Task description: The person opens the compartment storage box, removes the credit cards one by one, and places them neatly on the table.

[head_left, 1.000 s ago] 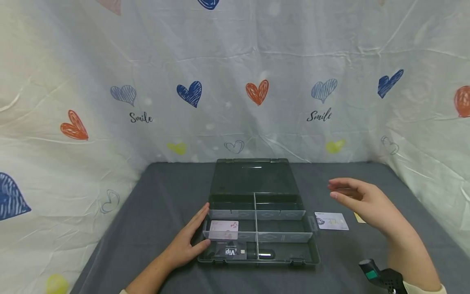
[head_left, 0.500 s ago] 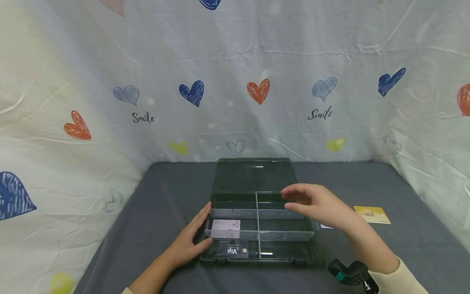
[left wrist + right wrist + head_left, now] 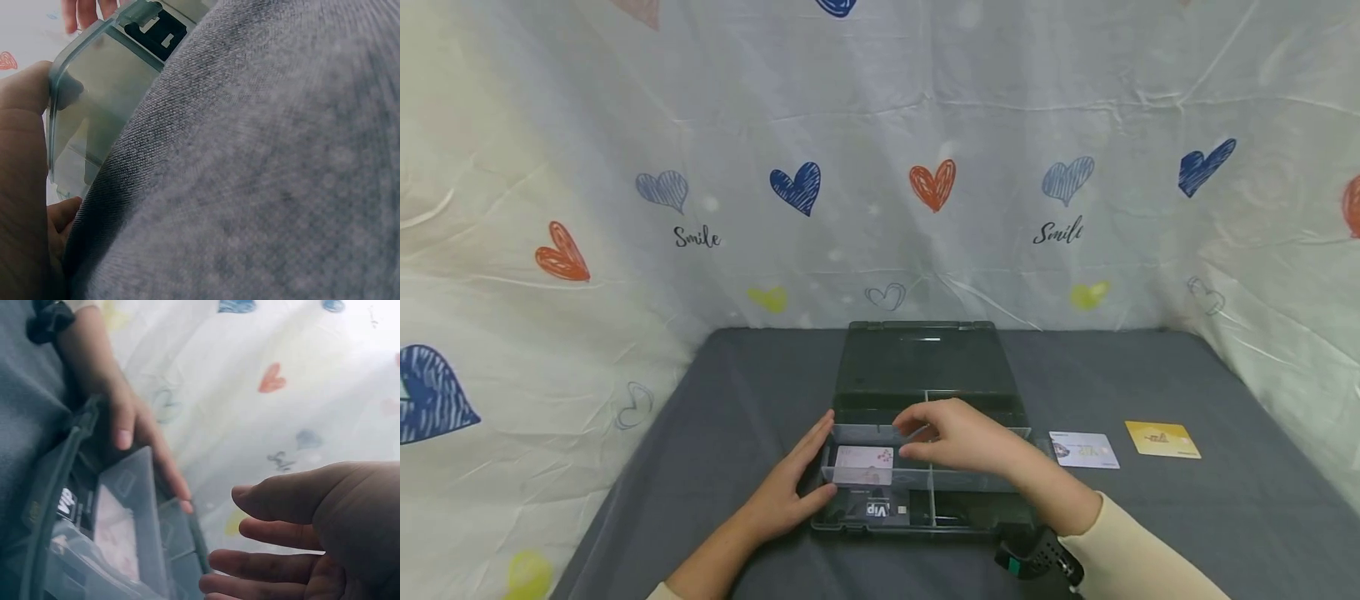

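Observation:
A dark translucent box [image 3: 985,515] with its lid [image 3: 925,358] tipped back lies on the grey cloth, split into several compartments. My left hand [image 3: 785,500] rests along the box's left side, fingers straight and thumb at the front corner. Over the middle of the box hovers my right hand [image 3: 958,435], its fingers loosely bent with nothing between them; the right wrist view shows the same hand [image 3: 300,534] holding nothing. A pinkish-white card [image 3: 863,464] lies in the middle left compartment, just left of the right fingertips. In the front left compartment is a black Vip card [image 3: 877,507].
To the right of the box, a white card [image 3: 1084,450] and a yellow card [image 3: 1162,439] lie flat on the grey cloth [image 3: 760,375]. Behind stands a white curtain [image 3: 857,225] printed with hearts. The right wrist wears a black strap device [image 3: 1037,557].
My right hand has swept left from above the loose cards to over the middle of the box, uncovering the white and yellow cards. The left hand has stayed at the box's side.

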Tool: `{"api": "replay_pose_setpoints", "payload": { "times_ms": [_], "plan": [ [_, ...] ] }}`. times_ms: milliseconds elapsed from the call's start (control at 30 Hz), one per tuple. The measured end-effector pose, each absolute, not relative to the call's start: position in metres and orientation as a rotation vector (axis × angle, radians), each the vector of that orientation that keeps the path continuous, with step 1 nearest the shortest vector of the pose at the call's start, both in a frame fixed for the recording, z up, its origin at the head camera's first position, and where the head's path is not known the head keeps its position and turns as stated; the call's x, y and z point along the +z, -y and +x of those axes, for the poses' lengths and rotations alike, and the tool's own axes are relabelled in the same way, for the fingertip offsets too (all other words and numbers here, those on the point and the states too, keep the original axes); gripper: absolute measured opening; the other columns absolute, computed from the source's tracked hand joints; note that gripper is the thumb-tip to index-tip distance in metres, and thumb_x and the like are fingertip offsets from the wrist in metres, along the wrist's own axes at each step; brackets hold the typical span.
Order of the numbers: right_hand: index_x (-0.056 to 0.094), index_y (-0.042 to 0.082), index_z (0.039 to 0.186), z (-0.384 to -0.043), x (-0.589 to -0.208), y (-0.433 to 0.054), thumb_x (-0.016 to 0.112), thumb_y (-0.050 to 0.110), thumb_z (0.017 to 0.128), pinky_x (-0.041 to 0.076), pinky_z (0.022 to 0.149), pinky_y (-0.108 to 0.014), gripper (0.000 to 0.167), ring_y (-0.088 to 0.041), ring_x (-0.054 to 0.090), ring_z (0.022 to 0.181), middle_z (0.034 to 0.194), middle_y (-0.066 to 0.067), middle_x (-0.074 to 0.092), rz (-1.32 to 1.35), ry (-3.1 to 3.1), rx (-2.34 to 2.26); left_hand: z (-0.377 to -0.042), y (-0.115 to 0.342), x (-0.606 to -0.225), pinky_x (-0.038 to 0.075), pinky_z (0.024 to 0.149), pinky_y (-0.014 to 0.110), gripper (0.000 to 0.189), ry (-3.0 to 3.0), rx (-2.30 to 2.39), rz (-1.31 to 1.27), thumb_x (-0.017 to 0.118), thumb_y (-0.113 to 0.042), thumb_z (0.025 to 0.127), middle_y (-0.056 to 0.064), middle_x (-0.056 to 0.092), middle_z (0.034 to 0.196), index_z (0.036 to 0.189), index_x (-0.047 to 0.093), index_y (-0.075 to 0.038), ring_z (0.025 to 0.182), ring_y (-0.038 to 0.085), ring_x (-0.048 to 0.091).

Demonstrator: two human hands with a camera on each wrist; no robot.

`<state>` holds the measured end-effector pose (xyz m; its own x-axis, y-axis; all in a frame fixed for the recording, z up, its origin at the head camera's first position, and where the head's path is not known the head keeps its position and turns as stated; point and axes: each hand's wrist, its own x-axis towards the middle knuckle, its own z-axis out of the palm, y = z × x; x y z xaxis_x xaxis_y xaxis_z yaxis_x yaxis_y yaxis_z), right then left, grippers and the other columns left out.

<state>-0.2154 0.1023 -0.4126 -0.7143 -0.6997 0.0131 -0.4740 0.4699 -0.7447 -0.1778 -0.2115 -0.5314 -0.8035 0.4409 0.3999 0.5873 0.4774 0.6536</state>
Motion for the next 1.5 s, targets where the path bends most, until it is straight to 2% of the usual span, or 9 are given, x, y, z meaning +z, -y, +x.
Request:
{"api": "replay_pose_setpoints", "payload": {
  "times_ms": [200,433,500,600,700,867,1000,1167,1500],
  "plan": [
    [0.071,0.002,0.124,-0.220,-0.425,-0.080,0.072,0.019,0.097,0.059,0.081,-0.037,0.031,-0.025,0.073,0.103,0.116,-0.011,0.074,-0.989,-2.475,-0.996,-0.177,0.208,-0.529,0.014,0.116,0.015,0.083,2.556,-1.252,-0.876,0.073,-0.020,0.094,0.007,0.023,0.169,0.162,0.029,-0.005,0.154,0.025,0.022],
    [0.077,0.001,0.107,-0.220,-0.434,-0.058,0.066,0.013,0.099,0.055,0.069,-0.036,0.018,-0.011,0.066,0.072,0.090,-0.002,0.075,-0.918,-2.615,-0.848,-0.178,0.208,-0.532,0.013,0.117,0.015,0.083,2.555,-1.252,-0.878,0.073,-0.018,0.094,0.010,0.023,0.169,0.162,0.028,-0.003,0.155,0.021,0.020],
    [0.078,0.003,0.093,-0.220,-0.436,-0.053,0.064,0.012,0.099,0.051,0.063,-0.032,0.017,-0.008,0.059,0.062,0.079,0.002,0.070,-0.883,-2.654,-0.803,-0.179,0.207,-0.531,0.013,0.117,0.015,0.084,2.543,-1.259,-0.887,0.074,-0.017,0.093,0.011,0.023,0.169,0.162,0.028,-0.003,0.155,0.021,0.020],
    [0.063,0.009,0.060,-0.221,-0.438,-0.045,0.062,0.009,0.096,0.037,0.050,-0.027,0.035,-0.007,0.039,0.047,0.053,0.009,0.048,-0.864,-2.725,-0.742,-0.178,0.208,-0.530,0.014,0.117,0.016,0.082,2.519,-1.257,-0.910,0.074,-0.016,0.094,0.014,0.024,0.168,0.161,0.028,-0.001,0.155,0.023,0.020],
    [0.040,0.016,0.048,-0.220,-0.439,-0.041,0.061,0.005,0.091,0.024,0.046,-0.026,0.049,-0.009,0.025,0.042,0.044,0.010,0.026,-0.875,-2.783,-0.714,-0.178,0.207,-0.529,0.015,0.117,0.017,0.081,2.503,-1.250,-0.932,0.073,-0.017,0.095,0.016,0.025,0.168,0.161,0.029,-0.001,0.155,0.026,0.021],
    [0.054,0.012,0.056,-0.217,-0.442,-0.036,0.063,0.006,0.088,0.033,0.047,-0.027,0.033,-0.010,0.037,0.045,0.048,0.008,0.041,-0.853,-2.812,-0.734,-0.178,0.208,-0.529,0.015,0.117,0.017,0.082,2.493,-1.241,-0.938,0.073,-0.017,0.094,0.016,0.025,0.167,0.161,0.029,-0.001,0.154,0.027,0.022],
    [0.074,0.004,0.084,-0.214,-0.446,-0.034,0.066,0.009,0.088,0.050,0.060,-0.034,0.011,-0.014,0.057,0.062,0.074,-0.002,0.069,-0.811,-2.827,-0.762,-0.177,0.210,-0.531,0.014,0.118,0.017,0.082,2.519,-1.257,-0.921,0.073,-0.018,0.095,0.011,0.023,0.169,0.161,0.028,-0.002,0.155,0.025,0.020],
    [0.076,0.001,0.102,-0.210,-0.449,-0.036,0.066,0.012,0.090,0.054,0.070,-0.041,0.018,-0.019,0.066,0.078,0.095,-0.009,0.075,-0.754,-2.809,-0.844,-0.178,0.209,-0.532,0.014,0.118,0.017,0.084,2.530,-1.281,-0.902,0.074,-0.016,0.093,0.009,0.023,0.169,0.162,0.028,-0.003,0.155,0.024,0.020],
    [0.076,0.001,0.108,-0.202,-0.441,-0.041,0.071,0.013,0.092,0.054,0.065,-0.035,0.020,-0.013,0.064,0.072,0.087,-0.004,0.074,-0.772,-2.818,-0.954,-0.175,0.207,-0.527,0.017,0.116,0.016,0.082,2.533,-1.267,-0.881,0.074,-0.019,0.094,0.008,0.025,0.169,0.162,0.030,-0.006,0.154,0.028,0.024]
  ]
}}
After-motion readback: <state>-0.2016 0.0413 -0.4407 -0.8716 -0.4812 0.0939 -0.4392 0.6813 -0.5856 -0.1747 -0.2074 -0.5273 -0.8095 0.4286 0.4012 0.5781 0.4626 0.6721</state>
